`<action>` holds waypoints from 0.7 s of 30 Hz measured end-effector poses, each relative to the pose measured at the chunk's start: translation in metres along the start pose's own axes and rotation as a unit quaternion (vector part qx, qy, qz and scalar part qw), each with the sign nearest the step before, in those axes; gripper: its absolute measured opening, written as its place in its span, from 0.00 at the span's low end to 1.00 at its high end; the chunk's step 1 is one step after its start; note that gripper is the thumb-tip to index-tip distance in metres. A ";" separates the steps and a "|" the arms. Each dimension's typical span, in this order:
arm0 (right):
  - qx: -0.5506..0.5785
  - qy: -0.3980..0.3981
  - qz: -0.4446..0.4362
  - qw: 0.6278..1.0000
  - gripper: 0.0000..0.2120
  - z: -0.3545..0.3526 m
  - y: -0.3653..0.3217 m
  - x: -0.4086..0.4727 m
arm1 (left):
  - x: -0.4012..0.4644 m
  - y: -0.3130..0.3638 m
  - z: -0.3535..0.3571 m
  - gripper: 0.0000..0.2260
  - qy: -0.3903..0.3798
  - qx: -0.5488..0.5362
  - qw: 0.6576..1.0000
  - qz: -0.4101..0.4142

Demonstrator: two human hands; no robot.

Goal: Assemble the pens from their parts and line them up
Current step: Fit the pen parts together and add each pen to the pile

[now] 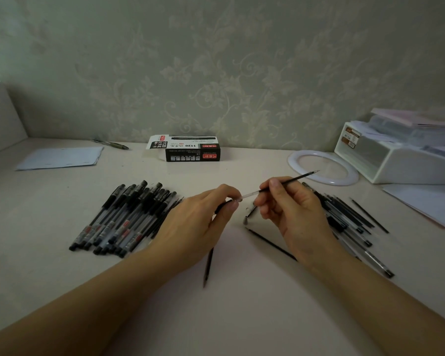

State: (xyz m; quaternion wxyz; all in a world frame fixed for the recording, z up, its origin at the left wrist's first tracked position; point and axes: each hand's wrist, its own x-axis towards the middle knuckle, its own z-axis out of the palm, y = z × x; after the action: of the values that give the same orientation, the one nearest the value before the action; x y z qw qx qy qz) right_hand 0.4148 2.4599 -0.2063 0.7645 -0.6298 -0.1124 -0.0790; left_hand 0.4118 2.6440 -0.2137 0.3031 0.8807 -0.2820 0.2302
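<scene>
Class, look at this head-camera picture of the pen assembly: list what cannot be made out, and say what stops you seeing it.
- Pen part in the left hand: mostly hidden by its fingers.
- Small piece below the right hand: too blurred to identify.
- Loose parts pile: near side covered by the right wrist.
- Print on the pen box: too small, upside down.
- Stacked trays: cut off by the right edge.

hidden and cut off
the left hand covers most of its pen barrel; box print too small; right papers cropped.
</scene>
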 end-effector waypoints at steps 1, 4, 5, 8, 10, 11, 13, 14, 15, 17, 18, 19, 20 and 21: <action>0.004 -0.001 0.004 1.000 0.10 0.000 0.000 0.000 | 0.000 0.001 0.000 0.10 0.004 -0.008 1.000 0.000; -0.004 -0.017 0.008 1.000 0.10 0.000 0.002 -0.001 | 0.001 0.002 -0.001 0.09 0.007 -0.010 1.000 0.011; -0.010 -0.024 0.006 1.000 0.10 0.001 0.003 -0.001 | 0.000 0.003 -0.001 0.08 0.004 -0.001 1.000 0.018; -0.026 -0.024 -0.010 0.999 0.10 0.001 0.004 -0.002 | 0.000 0.002 -0.001 0.06 0.005 0.014 1.000 0.019; -0.034 -0.012 -0.022 0.999 0.11 0.000 0.003 -0.001 | 0.001 0.002 -0.001 0.07 0.003 0.018 1.000 0.012; -0.036 -0.008 -0.024 0.999 0.11 0.000 0.003 0.000 | 0.000 0.002 -0.001 0.07 0.001 0.020 1.000 0.011; -0.037 -0.005 -0.025 0.999 0.11 -0.001 0.003 0.000 | 0.000 0.002 -0.001 0.08 -0.002 0.019 1.000 0.007; -0.038 -0.007 -0.025 0.999 0.11 -0.001 0.003 0.000 | 0.000 0.002 -0.001 0.08 -0.004 0.017 1.000 0.005; -0.040 -0.009 -0.026 0.999 0.11 -0.001 0.003 0.000 | -0.001 0.002 -0.001 0.08 -0.005 0.016 1.000 0.004; -0.043 -0.009 -0.028 0.999 0.11 -0.001 0.003 0.000 | 0.000 0.001 -0.001 0.08 -0.005 0.017 1.000 0.003; -0.043 -0.007 -0.029 0.999 0.10 -0.001 0.003 0.000 | 0.000 0.001 -0.001 0.08 -0.005 0.017 1.000 0.002; -0.041 -0.004 -0.030 0.999 0.10 -0.002 0.002 0.000 | 0.000 0.001 -0.001 0.08 -0.006 0.018 1.000 0.001; -0.038 -0.002 -0.031 0.999 0.10 -0.002 0.002 0.000 | 0.000 0.001 -0.001 0.08 -0.007 0.019 1.000 0.000; -0.036 -0.001 -0.031 0.999 0.10 -0.002 0.002 0.000 | -0.001 0.001 -0.001 0.08 -0.007 0.021 1.000 -0.001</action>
State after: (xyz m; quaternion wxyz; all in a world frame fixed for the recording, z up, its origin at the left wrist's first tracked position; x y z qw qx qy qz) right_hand 0.4158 2.4584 -0.2083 0.7386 -0.6530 -0.1294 -0.1063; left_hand 0.4105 2.6446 -0.2133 0.2830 0.8886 -0.2784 0.2296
